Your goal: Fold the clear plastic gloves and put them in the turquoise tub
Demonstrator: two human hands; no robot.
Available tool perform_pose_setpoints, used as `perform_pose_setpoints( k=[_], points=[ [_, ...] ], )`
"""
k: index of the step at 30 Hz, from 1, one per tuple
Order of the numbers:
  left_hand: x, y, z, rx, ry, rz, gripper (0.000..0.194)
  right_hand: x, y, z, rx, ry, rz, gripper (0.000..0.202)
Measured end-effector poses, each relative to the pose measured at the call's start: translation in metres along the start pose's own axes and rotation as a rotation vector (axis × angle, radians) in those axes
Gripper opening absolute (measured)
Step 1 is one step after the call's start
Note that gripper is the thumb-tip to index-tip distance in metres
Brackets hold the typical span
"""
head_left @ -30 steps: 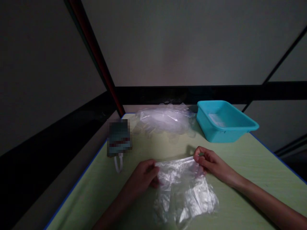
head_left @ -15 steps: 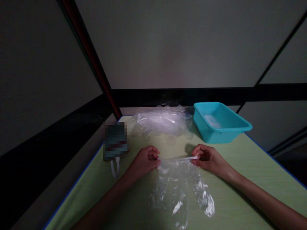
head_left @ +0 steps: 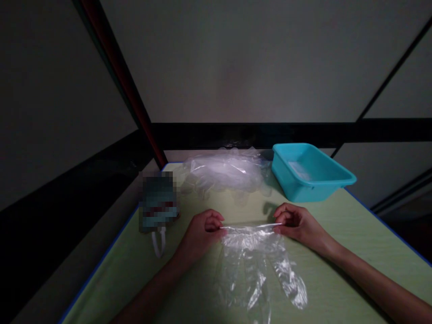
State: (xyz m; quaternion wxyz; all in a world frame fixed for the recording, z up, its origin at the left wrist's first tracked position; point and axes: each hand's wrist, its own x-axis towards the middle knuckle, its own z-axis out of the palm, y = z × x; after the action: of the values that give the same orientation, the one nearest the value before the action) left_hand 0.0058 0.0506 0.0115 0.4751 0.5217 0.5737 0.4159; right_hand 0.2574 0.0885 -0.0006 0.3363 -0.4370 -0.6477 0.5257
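Note:
A clear plastic glove is stretched between my two hands, its cuff edge toward the far side and its fingers pointing toward me. My left hand pinches the left corner of the cuff between thumb and fingers. At the right corner, my right hand grips the cuff the same way. The cuff edge runs taut in a nearly straight line. Beyond my hands lies a loose pile of clear plastic gloves on the table.
A turquoise plastic basket stands at the back right, with a pale label inside. On the left is a blurred-out object with a white loop. The pale green table has blue edges, and a wall rises behind it.
The glove's cuff has been pulled straighter and tighter between my hands, which are slightly farther apart. The glove's fingers have shifted a little to the right and toward me.

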Motion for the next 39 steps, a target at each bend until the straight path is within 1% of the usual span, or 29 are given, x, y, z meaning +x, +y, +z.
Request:
perform_pose_setpoints(
  k=[10, 17, 24, 31, 39],
  points=[
    [0.0008, -0.0036, -0.0035, -0.035, -0.021, -0.018, 0.019, -0.0009, 0.0034, -0.0007, 0.069, -0.006, 0.02, 0.036],
    [0.0013, -0.0026, -0.0036, -0.069, -0.024, -0.032, 0.019, -0.0021, -0.0002, -0.0016, 0.051, -0.018, 0.027, 0.037],
    [0.0027, -0.0047, -0.0033, -0.082, -0.021, -0.047, 0.016, -0.0025, -0.0012, -0.002, 0.063, -0.048, 0.008, 0.03],
    [0.0011, -0.0009, -0.003, -0.079, -0.023, -0.049, 0.012, -0.0042, -0.0024, -0.0021, 0.072, -0.06, 0.024, 0.028],
    [0.0015, 0.0006, -0.0025, -0.063, -0.029, -0.044, 0.013, -0.0036, -0.002, -0.0014, 0.077, -0.052, 0.028, 0.027]
  ],
)
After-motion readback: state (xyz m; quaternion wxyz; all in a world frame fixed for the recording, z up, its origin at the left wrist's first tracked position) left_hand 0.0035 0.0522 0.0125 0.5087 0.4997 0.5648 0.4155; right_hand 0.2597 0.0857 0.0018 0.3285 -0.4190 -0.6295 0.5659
